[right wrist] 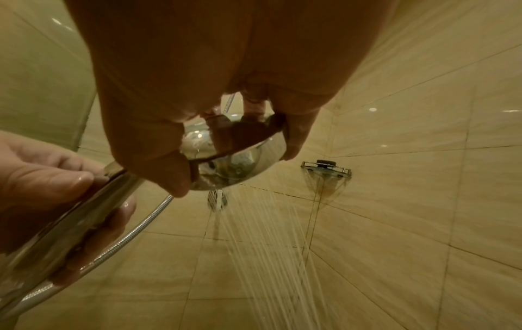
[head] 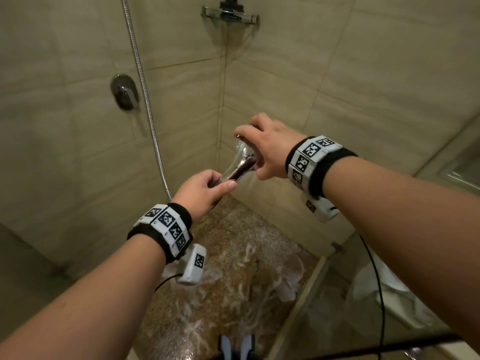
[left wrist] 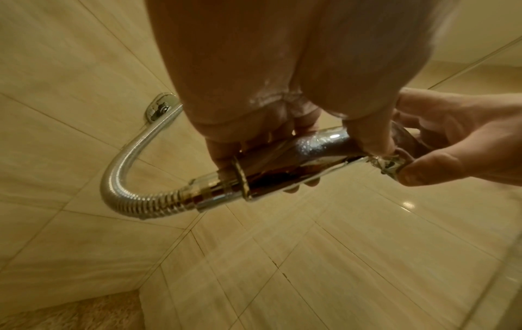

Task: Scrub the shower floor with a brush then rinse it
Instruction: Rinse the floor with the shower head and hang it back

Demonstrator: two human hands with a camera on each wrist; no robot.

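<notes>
Rinse step: your left hand (head: 205, 189) grips the chrome handheld shower head (head: 240, 162) by its handle, your right hand (head: 265, 146) clasps its round head; next, aim spray across the foamy speckled-brown shower floor (head: 233, 281).

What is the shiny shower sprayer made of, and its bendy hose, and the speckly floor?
Shower head: polished chrome finish, mirror reflections; metal or plated plastic, unclear. Hose: ribbed, shiny, probably coiled metal. Shower floor: brown speckled, looks like stone or pebble-grain, wet and foamy.

You've got a chrome corner shelf (head: 230, 15) up top w/ a dark item on it, round mixer valve (head: 124, 92) on left wall, glass panel (head: 337, 307) at right
</notes>
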